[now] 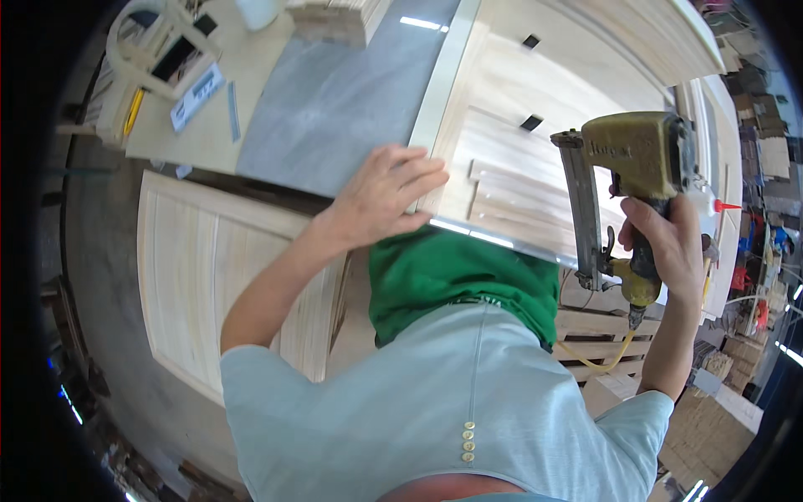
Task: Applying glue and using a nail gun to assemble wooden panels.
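Observation:
My right hand [669,247] is wrapped round the handle of a pneumatic nail gun [636,155], a worn brass-coloured tool with a dark magazine. It is raised above the right part of the workbench, and a yellow air hose [621,356] hangs from its handle. My left hand [387,194] lies across the near end of a long pale strip [447,79], fingers stretched out and slightly apart. That strip runs along the left edge of a light wooden panel [502,84]. Short thin wood slats [514,197] lie on the panel near its front edge.
Left of the strip is a grey bench surface [322,109] bearing stacked wood pieces [339,18]. A wooden frame [163,50], a small box [197,96] and a yellow pencil-like tool [133,111] sit farther left. Another wooden panel [180,276] stands below. A red-tipped glue bottle [707,209] is beside the nail gun.

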Available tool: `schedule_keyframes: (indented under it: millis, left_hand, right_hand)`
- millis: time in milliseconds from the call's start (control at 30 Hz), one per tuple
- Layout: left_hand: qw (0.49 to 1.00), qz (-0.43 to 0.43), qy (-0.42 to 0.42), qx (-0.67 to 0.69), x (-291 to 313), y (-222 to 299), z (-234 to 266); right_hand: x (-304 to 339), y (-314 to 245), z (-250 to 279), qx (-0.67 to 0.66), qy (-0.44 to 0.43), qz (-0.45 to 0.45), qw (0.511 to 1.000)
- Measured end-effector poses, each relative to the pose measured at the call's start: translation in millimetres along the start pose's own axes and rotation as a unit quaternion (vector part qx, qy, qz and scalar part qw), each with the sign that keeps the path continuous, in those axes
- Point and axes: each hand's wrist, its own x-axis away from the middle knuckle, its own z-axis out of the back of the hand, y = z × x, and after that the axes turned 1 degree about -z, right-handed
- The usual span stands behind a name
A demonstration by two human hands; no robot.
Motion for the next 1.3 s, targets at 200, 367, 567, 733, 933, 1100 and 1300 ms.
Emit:
schedule_keyframes:
  millis: [200,367,567,733,933,1100,1300]
  left_hand:
    - [1.0,-0.001,0.015,0.017,7,3,-1]
    - [0.997,0.04,0.027,0.056,5,-1,-2]
    - [0.997,0.055,0.034,0.052,6,-5,-2]
    - [0.996,0.055,0.038,0.05,12,-4,-8]
    - [0.997,0.057,0.034,0.047,8,-3,-10]
    - [0.997,0.058,0.026,0.051,3,-1,-1]
    - [0.997,0.052,0.021,0.061,0,-1,4]
  right_hand:
    - [-50,-27,10,-0.028,0.041,0.04,0.998]
    - [-114,-39,10,0.025,0.017,0.084,0.996]
    - [-101,-38,7,0.053,-0.039,0.135,0.989]
    - [-73,-25,7,0.138,-0.005,0.074,0.988]
    - [-59,-8,15,0.157,0.043,0.062,0.985]
    - [-63,-26,18,0.11,0.024,0.064,0.992]
    - [-117,-43,12,0.021,0.002,0.074,0.997]
